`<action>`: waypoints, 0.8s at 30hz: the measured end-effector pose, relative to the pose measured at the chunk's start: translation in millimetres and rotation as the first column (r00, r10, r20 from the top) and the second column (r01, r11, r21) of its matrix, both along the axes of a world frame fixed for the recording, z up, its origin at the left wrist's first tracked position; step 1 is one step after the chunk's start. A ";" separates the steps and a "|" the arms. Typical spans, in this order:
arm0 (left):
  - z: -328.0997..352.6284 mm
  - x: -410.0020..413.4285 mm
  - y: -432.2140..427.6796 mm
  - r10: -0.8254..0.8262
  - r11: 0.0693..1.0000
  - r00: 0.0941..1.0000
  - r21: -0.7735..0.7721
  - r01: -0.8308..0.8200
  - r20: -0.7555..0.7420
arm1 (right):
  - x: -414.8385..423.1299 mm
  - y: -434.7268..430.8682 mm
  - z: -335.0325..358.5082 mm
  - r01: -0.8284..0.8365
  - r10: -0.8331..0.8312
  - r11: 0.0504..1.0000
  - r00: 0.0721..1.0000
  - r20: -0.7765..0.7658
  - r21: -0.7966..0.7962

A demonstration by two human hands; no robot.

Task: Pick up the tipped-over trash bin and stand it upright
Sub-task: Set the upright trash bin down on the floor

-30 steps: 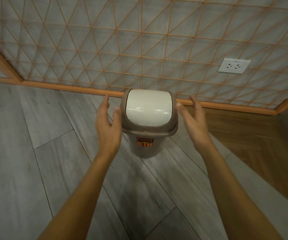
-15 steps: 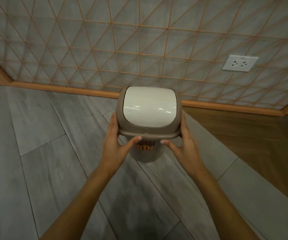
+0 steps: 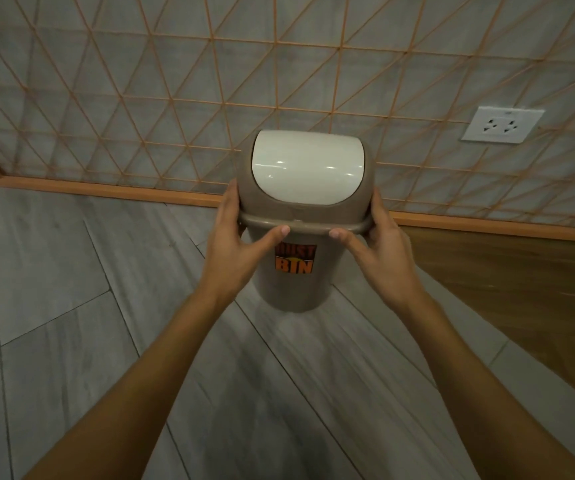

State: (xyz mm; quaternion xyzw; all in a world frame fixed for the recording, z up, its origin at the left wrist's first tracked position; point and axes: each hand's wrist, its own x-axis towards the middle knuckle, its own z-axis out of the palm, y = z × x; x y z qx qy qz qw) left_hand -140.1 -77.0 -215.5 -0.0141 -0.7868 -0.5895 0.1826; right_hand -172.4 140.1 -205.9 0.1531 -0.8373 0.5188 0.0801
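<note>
A small taupe trash bin (image 3: 296, 289) with a cream swing lid (image 3: 308, 168) and an orange "DUST BIN" sticker is upright, near the wall. My left hand (image 3: 236, 247) grips the left side of its lid rim, thumb on the front edge. My right hand (image 3: 376, 251) grips the right side the same way. Whether the bin's base touches the grey floor is unclear from this angle.
A grey wall with an orange triangular lattice (image 3: 175, 98) rises just behind the bin, edged by an orange skirting (image 3: 106, 190). A white power socket (image 3: 502, 124) sits on the wall at right. Brown wooden flooring (image 3: 521, 289) lies to the right.
My hands, apart and open beside the lid a second ago, closed on the lid rim. The bin now looks higher and closer in view, its sticker fully visible.
</note>
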 end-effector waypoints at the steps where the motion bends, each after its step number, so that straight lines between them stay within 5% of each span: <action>1: 0.1 -5.9 -1.6 0.008 1.000 1.000 -0.002 -0.008 -0.010 | -4.9 -1.6 2.0 -0.005 0.005 1.000 1.000 -0.008 -0.012; 24: 4.0 -29.0 -3.7 0.059 0.997 0.996 -0.048 -0.062 -0.065 | -25.4 -2.9 10.3 -0.028 0.028 1.000 0.999 -0.040 -0.009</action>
